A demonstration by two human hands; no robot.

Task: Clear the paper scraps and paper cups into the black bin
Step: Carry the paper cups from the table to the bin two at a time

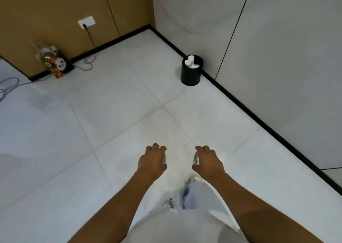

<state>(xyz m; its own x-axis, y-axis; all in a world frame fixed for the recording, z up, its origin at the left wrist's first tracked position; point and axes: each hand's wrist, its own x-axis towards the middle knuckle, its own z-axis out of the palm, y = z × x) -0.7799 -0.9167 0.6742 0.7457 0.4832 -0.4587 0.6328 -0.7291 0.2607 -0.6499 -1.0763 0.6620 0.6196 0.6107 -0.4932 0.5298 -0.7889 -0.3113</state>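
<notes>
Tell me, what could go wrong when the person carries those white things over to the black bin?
1. The round black bin by the white wall already holds white paper cups up to its rim, so more might spill over.
2. The left hand and right hand each curl round a small white object, probably a cup; the bin is far across the white tiled floor, and one could slip out.
3. The loose purple cable lies on the floor at left, a possible trip hazard.

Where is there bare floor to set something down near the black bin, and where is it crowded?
Bare tile spreads from both hands, left hand and right hand, up to the black bin, bounded on the right by the black baseboard. The bin already holds white paper cups. The left wall is crowded: a patterned bag and loose cables.
</notes>
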